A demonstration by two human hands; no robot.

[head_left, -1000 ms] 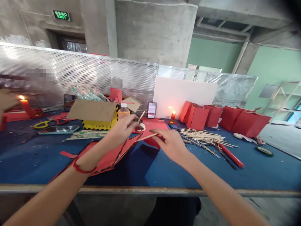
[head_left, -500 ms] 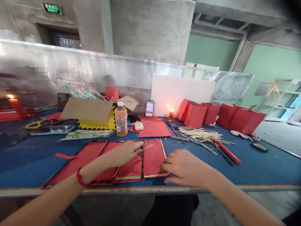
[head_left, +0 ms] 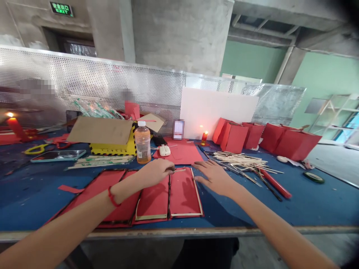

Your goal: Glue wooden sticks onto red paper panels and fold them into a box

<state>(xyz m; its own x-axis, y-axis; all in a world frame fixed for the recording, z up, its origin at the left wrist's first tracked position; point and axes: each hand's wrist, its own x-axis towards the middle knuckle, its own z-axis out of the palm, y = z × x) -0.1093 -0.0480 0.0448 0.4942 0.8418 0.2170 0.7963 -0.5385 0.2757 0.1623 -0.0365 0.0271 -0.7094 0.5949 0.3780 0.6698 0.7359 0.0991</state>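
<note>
My left hand (head_left: 157,173) is closed on a short, pale wooden stick (head_left: 180,170) that lies along the far edge of the rightmost panel of a folded red card sheet (head_left: 183,192). Dark strips separate the sheet's panels, and pale sticks line the near and right edges of that last panel. Beside its far right corner is my right hand (head_left: 214,177), fingers stretched out and apart, with fingertips close to the right-edge stick (head_left: 197,192). Whether they touch it I cannot tell.
Behind the sheet are a drink bottle (head_left: 143,144), a yellow box (head_left: 112,148) and a lit candle (head_left: 204,138). Loose sticks (head_left: 241,160), a red unlit candle (head_left: 276,183) and red paper bags (head_left: 234,137) lie or stand to the right. Yellow-handled scissors (head_left: 36,149) are on the left.
My left hand has brought its stick down to the panel's far edge. My right hand has moved from the near right corner up to the far right corner, its fingers spreading.
</note>
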